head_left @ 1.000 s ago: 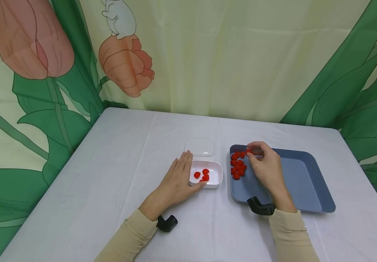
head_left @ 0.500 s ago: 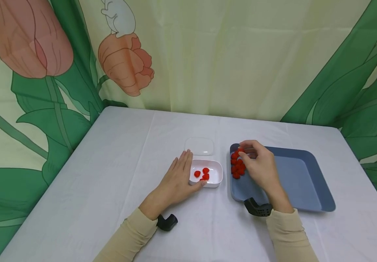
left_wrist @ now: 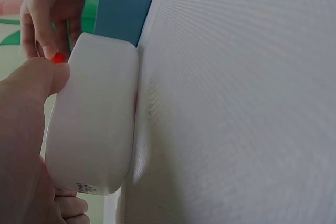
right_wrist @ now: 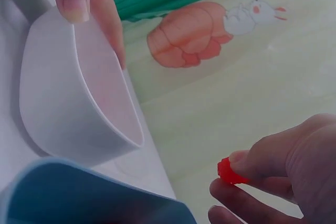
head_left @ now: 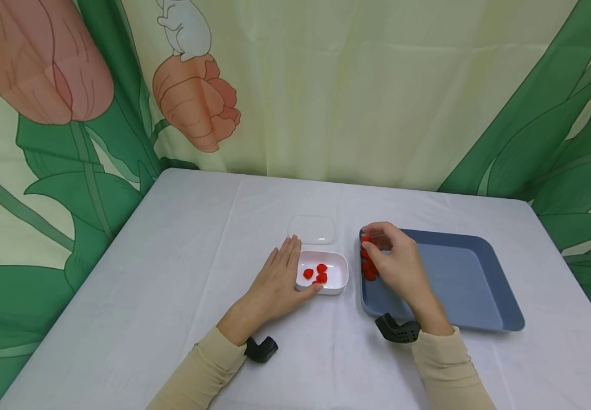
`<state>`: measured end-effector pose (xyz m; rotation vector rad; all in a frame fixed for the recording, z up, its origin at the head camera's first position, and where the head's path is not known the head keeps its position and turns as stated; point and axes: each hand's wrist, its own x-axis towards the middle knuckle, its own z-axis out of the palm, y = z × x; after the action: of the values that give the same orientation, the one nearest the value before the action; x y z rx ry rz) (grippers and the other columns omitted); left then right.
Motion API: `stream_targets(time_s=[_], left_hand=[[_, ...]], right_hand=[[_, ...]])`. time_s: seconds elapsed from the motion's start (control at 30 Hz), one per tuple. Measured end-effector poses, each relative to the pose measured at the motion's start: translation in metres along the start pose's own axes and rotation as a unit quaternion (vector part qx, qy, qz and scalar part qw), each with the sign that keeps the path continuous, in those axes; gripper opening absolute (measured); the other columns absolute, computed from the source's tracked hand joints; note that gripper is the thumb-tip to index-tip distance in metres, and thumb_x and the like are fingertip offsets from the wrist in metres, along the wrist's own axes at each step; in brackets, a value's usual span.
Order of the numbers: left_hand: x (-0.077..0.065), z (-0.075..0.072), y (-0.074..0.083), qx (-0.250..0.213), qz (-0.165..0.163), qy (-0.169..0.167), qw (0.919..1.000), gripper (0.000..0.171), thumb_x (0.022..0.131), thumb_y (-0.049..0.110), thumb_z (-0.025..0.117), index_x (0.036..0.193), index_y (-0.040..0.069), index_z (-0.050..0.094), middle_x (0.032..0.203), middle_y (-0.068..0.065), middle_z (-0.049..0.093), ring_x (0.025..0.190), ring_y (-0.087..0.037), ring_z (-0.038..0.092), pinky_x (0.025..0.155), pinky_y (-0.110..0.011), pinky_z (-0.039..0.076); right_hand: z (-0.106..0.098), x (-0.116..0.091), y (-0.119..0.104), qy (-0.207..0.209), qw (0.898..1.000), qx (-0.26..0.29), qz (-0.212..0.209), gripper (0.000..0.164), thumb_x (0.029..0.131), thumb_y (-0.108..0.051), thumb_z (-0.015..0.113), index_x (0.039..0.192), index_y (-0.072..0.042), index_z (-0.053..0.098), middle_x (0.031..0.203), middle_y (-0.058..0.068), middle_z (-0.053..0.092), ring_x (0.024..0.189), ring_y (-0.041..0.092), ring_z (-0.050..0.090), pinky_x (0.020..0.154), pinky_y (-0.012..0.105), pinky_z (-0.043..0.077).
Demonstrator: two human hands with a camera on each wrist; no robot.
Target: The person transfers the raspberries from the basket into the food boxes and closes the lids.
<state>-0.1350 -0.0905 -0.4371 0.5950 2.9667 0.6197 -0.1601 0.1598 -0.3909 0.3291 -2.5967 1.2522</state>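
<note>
My right hand (head_left: pixel 398 262), over the left end of the blue-grey tray (head_left: pixel 459 279), pinches a small red lumpy piece (right_wrist: pixel 230 171) between thumb and fingers. More such red pieces (head_left: pixel 369 272) lie along the tray's left side, partly hidden by that hand. To the left stands a white box (head_left: pixel 340 273) with several red pieces (head_left: pixel 322 278) inside. My left hand (head_left: pixel 273 282) holds this box at its left end. Its thumb (left_wrist: pixel 55 77) lies over the near rim, and the fingers reach along the far side.
A clear lid (head_left: pixel 312 229) lies flat just behind the white box. Both stand on a white cloth-covered table (head_left: pixel 172 256). Behind the table hangs a printed curtain (head_left: pixel 351 97). Each wrist wears a black camera (head_left: pixel 398 329).
My right hand has moved left across the tray, toward its left wall, with the red piece in its fingers. My left hand and the box have stayed put.
</note>
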Motion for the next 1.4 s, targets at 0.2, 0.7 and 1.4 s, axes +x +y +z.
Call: stream_targets(time_s=[0.2, 0.7, 1.4], left_hand=[[0.001, 0.0, 0.0, -0.005, -0.003, 0.001, 1.0, 0.099, 0.091, 0.06, 0.056, 0.158, 0.001, 0.014, 0.166, -0.013, 0.016, 0.156, -0.026, 0.012, 0.126, -0.048, 0.016], [0.001, 0.0, 0.0, -0.005, -0.002, -0.001, 1.0, 0.099, 0.092, 0.06, 0.056, 0.158, 0.0, 0.014, 0.166, -0.014, 0.016, 0.156, -0.026, 0.011, 0.126, -0.048, 0.015], [0.0, 0.001, -0.001, -0.001, 0.004, 0.003, 1.0, 0.1, 0.091, 0.061, 0.056, 0.157, -0.001, 0.013, 0.166, -0.015, 0.016, 0.155, -0.028, 0.013, 0.125, -0.049, 0.016]], right_hand=[[0.006, -0.001, -0.006, -0.014, 1.0, -0.01, -0.006, 0.025, 0.091, -0.006, 0.067, 0.116, -0.01, 0.066, 0.105, 0.003, 0.071, 0.093, 0.018, 0.067, 0.08, 0.027, 0.055], [0.022, -0.004, -0.014, -0.049, 0.997, 0.002, -0.053, 0.025, 0.088, 0.0, 0.07, 0.112, -0.006, 0.067, 0.103, 0.006, 0.069, 0.09, 0.018, 0.068, 0.077, 0.038, 0.059], [0.04, -0.009, -0.021, -0.103, 0.99, 0.008, -0.098, 0.028, 0.086, 0.004, 0.069, 0.113, -0.003, 0.067, 0.107, 0.009, 0.069, 0.094, 0.02, 0.066, 0.081, 0.04, 0.059]])
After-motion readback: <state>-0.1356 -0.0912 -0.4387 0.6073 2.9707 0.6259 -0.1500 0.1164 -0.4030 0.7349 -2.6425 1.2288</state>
